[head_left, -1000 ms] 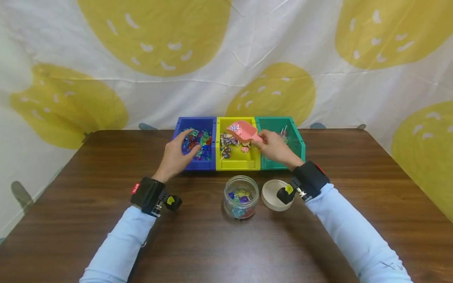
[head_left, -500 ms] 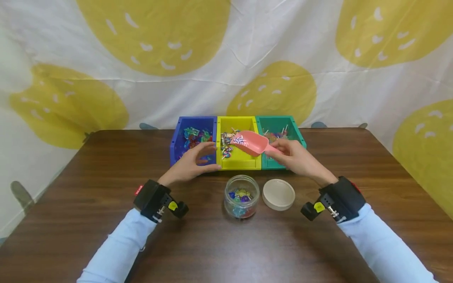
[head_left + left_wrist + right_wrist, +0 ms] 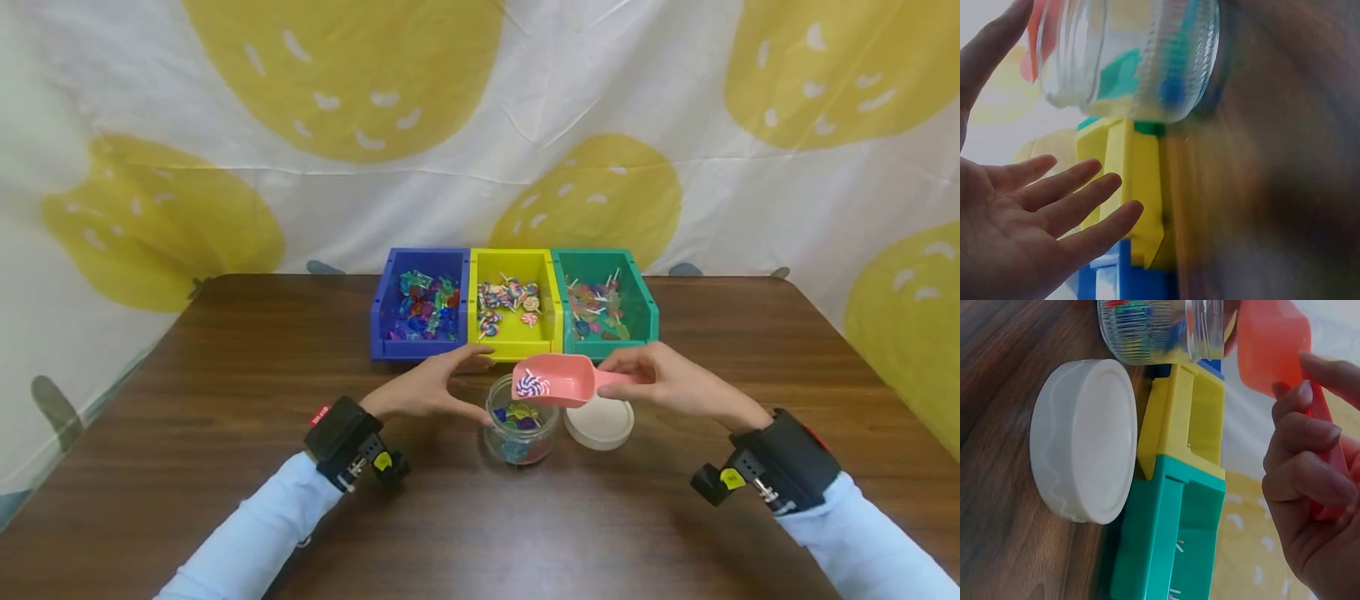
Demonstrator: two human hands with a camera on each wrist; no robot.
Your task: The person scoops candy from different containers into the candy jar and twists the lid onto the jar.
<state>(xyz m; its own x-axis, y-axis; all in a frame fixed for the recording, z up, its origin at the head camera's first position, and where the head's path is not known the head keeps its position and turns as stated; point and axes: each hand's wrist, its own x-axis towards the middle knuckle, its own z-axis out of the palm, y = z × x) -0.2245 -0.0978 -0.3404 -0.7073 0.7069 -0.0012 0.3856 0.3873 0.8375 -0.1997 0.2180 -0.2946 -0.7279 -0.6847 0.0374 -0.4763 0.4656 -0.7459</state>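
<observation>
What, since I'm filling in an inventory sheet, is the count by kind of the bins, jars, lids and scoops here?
Bins, namely the blue bin, yellow bin and green bin: 3
Glass jar: 1
White lid: 1
Pink scoop: 1
Total: 6

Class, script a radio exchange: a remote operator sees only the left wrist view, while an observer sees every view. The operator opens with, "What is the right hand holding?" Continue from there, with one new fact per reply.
Observer: The right hand holds a pink scoop by its handle.
Operator: Is anything lying in it?
Observer: Yes, purple-and-white swirled candy.
Operator: My view shows the jar but no lid. Is there one anywhere?
Observer: A white lid lies on the table, to the right of the jar.
</observation>
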